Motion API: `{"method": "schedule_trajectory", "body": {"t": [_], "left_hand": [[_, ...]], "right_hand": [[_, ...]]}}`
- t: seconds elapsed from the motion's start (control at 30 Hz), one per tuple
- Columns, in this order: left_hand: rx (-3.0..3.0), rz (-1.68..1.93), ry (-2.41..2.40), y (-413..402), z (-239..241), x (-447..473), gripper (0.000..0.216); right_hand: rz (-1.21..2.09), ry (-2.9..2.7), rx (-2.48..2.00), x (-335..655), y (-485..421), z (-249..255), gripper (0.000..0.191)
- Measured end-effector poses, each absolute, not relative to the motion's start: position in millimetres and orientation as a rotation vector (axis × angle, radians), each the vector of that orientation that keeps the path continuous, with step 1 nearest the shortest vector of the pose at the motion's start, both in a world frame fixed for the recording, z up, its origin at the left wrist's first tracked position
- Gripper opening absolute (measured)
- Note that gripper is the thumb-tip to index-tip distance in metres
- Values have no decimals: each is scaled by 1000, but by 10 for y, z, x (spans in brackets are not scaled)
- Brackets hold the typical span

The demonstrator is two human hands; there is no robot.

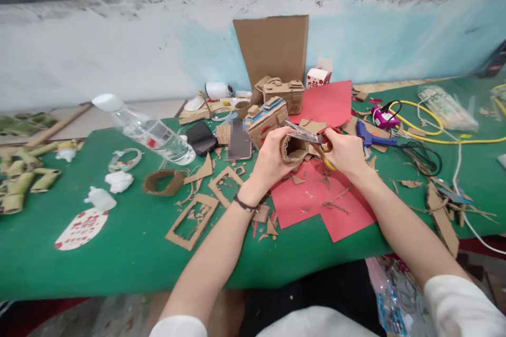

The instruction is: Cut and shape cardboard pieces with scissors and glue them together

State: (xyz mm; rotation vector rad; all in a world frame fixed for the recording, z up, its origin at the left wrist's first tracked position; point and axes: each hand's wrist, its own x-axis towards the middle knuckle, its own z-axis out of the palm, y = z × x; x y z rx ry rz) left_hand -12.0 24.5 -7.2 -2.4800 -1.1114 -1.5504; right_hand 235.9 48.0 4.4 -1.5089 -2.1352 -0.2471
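My left hand (pixel 273 154) is closed around a short cardboard tube (pixel 294 148), its open end turned up toward me. In my right hand (pixel 343 151) is a pair of scissors (pixel 310 136) with metal blades and red and yellow handles. The blades lie across the tube's upper rim, pointing left toward my left hand. Red paper (pixel 302 205) lies under both hands, with cardboard scraps and twisted strips on it. Behind the tube stand a cardboard model with blue strips (pixel 269 121) and a cardboard camera model (pixel 284 96).
A water bottle (pixel 158 137) stands to the left, near a cardboard ring (pixel 163 183) and cardboard frames (pixel 192 221). On the right lie a blue glue gun (pixel 373 136), a purple plug adapter (pixel 383 117), a yellow cable (pixel 438 129) and bagged sticks (pixel 448 108). A cardboard sheet (pixel 274 47) leans on the wall.
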Motion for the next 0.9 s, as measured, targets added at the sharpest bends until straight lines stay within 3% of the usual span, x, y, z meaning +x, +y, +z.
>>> {"method": "schedule_trajectory", "body": {"t": [0.23,0.5,0.67,0.9], "left_hand": [[-2652,-1539,-1101,251,39,-271,71],[-2785,-1472,-1080,255,135,-298,74],[-2874,-1371,-1082,249,38,-241,83],[-2850,-1316,-1159,202,51,-229,71]], "right_hand": [[-407,-2133,-1419,2412,532,34,23],[-227,-2200,-1313,2451,590,41,45],[-197,-2328,-1146,2502,681,-6,30],[-119,-2351,-1147,2494,699,-12,16]]}}
